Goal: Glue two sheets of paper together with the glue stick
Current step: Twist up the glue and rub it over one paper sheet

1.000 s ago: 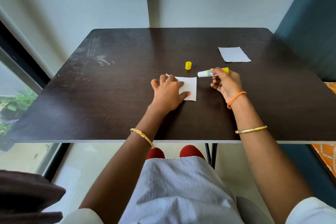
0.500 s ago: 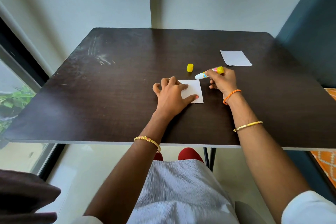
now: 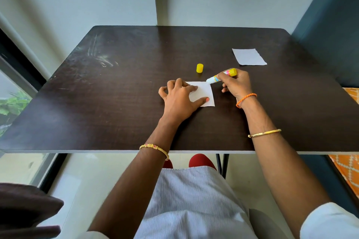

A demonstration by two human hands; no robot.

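Observation:
A small white paper sheet (image 3: 204,93) lies flat near the middle of the dark table (image 3: 116,103). My left hand (image 3: 179,99) presses down on its left part, fingers spread and thumb on its lower edge. My right hand (image 3: 236,83) holds an uncapped glue stick (image 3: 221,76), yellow at the back end, tilted with its white tip touching the sheet's top right corner. A second white sheet (image 3: 249,56) lies apart at the back right. The yellow cap (image 3: 199,68) stands just behind the first sheet.
A blue-grey chair back (image 3: 330,15) rises at the table's right side. A window with greenery (image 3: 11,103) is to the left, and a wall stands behind the table. My lap and red shoes (image 3: 201,161) show below the near edge.
My right hand has tipped the glue stick downward and brought its tip onto the sheet's top right corner. My left hand stays pressed on the sheet.

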